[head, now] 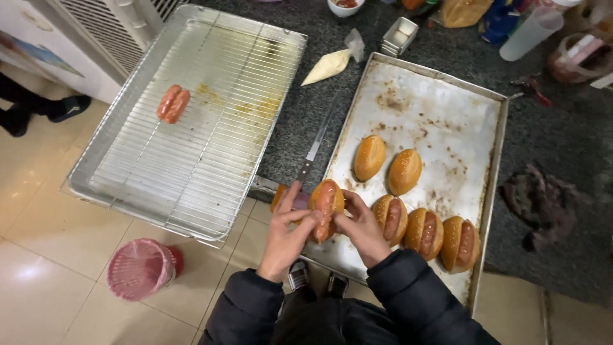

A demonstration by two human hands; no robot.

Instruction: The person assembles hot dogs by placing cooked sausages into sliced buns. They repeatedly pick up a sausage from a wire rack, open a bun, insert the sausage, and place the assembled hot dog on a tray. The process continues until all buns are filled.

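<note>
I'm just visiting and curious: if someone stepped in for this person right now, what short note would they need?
Left hand and right hand: both grip one bun with a sausage pressed into its slit, held over the near edge of the baking tray.
Done: three filled buns lie in a row on that tray.
Left: two plain buns behind them; two sausages on the wire rack tray.
Nearby: knife and piping bag on the counter between the trays.
</note>
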